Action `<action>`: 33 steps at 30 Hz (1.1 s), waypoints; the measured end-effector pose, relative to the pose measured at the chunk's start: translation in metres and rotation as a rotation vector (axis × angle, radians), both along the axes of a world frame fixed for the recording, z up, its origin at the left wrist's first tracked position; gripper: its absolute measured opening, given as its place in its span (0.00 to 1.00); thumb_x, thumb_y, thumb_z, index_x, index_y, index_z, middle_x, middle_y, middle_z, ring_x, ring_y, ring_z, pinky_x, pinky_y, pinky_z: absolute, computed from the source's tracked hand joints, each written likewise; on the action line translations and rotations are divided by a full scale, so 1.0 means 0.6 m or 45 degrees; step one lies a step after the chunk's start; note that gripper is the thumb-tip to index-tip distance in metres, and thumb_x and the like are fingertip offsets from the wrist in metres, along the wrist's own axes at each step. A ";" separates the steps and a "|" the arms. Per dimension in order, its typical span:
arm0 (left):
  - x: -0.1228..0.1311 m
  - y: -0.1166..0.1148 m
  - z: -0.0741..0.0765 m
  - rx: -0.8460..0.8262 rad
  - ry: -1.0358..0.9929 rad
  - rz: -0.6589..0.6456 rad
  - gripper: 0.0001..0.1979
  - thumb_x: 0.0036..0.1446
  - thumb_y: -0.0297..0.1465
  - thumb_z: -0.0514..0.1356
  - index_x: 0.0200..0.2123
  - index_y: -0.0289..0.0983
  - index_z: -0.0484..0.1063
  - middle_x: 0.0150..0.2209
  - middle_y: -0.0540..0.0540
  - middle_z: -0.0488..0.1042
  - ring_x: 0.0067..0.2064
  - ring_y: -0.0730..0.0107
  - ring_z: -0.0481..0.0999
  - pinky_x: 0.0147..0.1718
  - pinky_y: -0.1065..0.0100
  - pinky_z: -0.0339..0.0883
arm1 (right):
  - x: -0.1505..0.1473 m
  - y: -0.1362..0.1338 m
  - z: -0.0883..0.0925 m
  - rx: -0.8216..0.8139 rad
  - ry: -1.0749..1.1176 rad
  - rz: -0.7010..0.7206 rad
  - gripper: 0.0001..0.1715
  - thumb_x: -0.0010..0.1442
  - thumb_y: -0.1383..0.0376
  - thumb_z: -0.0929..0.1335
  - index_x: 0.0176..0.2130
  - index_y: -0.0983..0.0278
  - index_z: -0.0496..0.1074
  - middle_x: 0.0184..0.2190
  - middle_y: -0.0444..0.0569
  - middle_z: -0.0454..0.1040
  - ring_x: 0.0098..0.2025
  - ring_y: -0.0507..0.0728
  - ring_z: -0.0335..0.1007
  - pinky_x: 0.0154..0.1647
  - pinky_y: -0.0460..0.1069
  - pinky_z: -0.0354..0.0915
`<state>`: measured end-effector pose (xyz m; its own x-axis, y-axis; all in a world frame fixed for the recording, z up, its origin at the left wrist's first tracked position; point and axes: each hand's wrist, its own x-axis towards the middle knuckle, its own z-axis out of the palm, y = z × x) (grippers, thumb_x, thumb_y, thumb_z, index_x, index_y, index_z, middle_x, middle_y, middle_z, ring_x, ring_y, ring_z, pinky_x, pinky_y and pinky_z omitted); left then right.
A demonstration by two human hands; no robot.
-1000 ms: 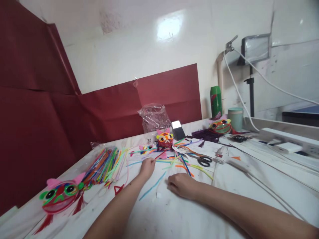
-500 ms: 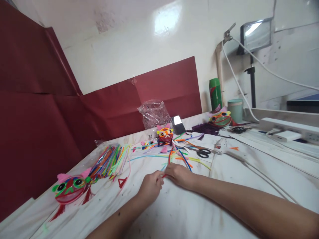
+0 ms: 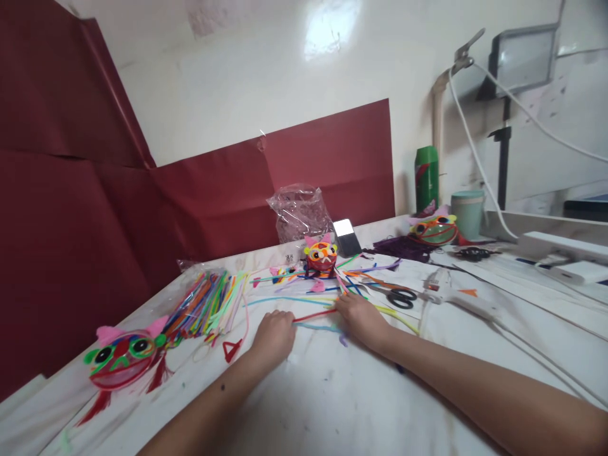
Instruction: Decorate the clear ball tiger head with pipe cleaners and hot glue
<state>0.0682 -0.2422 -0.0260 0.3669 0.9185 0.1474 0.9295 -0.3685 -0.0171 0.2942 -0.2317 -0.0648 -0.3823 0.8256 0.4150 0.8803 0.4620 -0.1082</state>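
A red pipe cleaner (image 3: 314,315) runs nearly straight between my two closed hands, just above the white table. Its left end is in the fingers of my left hand (image 3: 274,334). The other side is gripped by my right hand (image 3: 361,320), whose fingertips are partly hidden. Under and behind the hands lie loose pipe cleaners, among them a light blue one (image 3: 273,299) and a yellow one (image 3: 403,320). A bent red triangle (image 3: 231,351) lies left of my left hand. Beyond my hands stands a small orange and red lion-like face (image 3: 320,256) with pink ears.
Left are a green and red lion-like face (image 3: 124,364) with tassels and a bundle of coloured pipe cleaners (image 3: 204,307). Black-handled scissors (image 3: 401,297) and a corded glue gun (image 3: 458,297) lie right. Behind stand a phone (image 3: 346,237), plastic bag (image 3: 301,212) and green bottle (image 3: 426,180).
My hands have moved apart, my left hand leftward and my right hand rightward, and the red pipe cleaner is now stretched out between them. The camera view has shifted slightly.
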 end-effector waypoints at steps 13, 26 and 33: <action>-0.007 0.028 -0.038 0.092 -0.062 -0.118 0.14 0.60 0.25 0.46 0.31 0.36 0.70 0.32 0.40 0.76 0.37 0.60 0.74 0.42 0.61 0.60 | -0.008 0.007 -0.009 -0.086 -0.004 -0.043 0.16 0.56 0.79 0.59 0.35 0.66 0.72 0.37 0.53 0.75 0.42 0.60 0.66 0.42 0.51 0.55; -0.030 0.029 -0.024 -0.098 -0.031 0.093 0.12 0.55 0.26 0.51 0.31 0.35 0.75 0.34 0.37 0.78 0.37 0.57 0.76 0.35 0.64 0.63 | 0.020 0.048 -0.040 -0.073 0.169 -0.166 0.16 0.58 0.76 0.60 0.28 0.66 0.74 0.32 0.54 0.74 0.36 0.58 0.67 0.37 0.49 0.58; -0.070 0.058 -0.014 -0.065 -0.265 0.191 0.12 0.54 0.27 0.53 0.31 0.37 0.77 0.37 0.41 0.79 0.41 0.61 0.75 0.38 0.67 0.61 | 0.035 0.063 -0.045 -0.023 0.347 -0.148 0.24 0.54 0.79 0.60 0.45 0.66 0.74 0.46 0.55 0.75 0.47 0.59 0.70 0.48 0.50 0.62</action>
<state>0.0260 -0.2076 -0.0344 0.1927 0.9685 0.1579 0.9553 -0.2219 0.1954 0.3155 -0.1940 -0.0915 -0.1614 0.8656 0.4741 0.8644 0.3558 -0.3554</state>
